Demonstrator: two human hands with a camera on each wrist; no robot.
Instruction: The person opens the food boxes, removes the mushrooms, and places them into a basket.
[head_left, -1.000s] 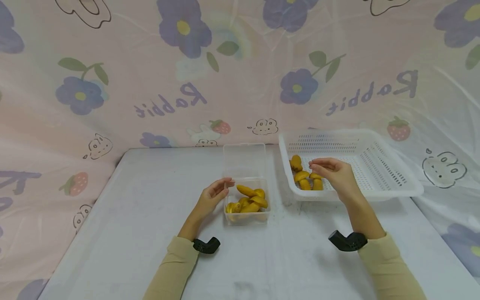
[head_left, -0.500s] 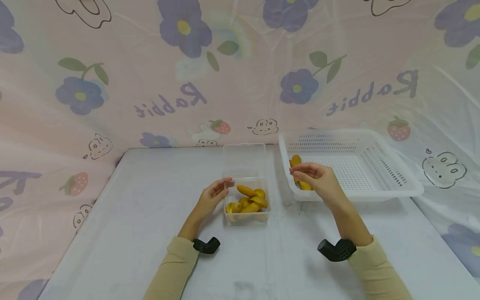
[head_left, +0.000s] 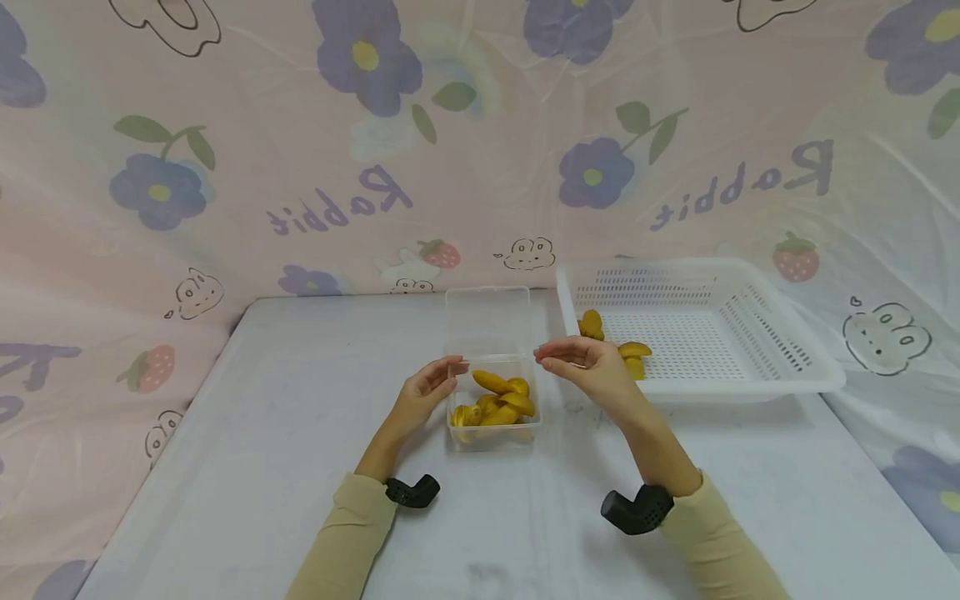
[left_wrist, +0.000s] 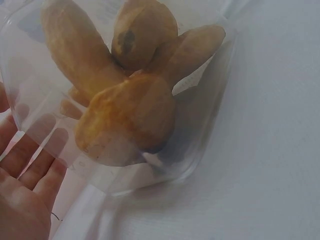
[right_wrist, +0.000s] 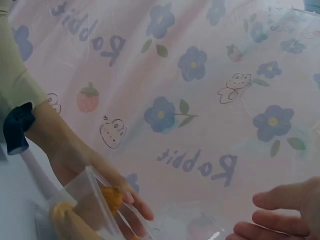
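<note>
Resting loose-fingered left hand (head_left: 422, 395) against box (head_left: 495, 442); poising right hand (head_left: 594, 367), narrowly parted, between box and basket (head_left: 738, 387). Noting mushrooms (head_left: 517, 405) in both.

Mustard-yellow mushrooms (head_left: 635, 351); white basket (head_left: 738, 387); beige sleeves (head_left: 348, 533); pink backdrop (head_left: 255, 108), purple flowers (head_left: 597, 162), red strawberries (head_left: 444, 256)

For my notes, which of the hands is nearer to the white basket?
Right. The right hand overlaps the white basket's near-left corner in the head view; the left hand is farther off, at the clear box's left side.
</note>
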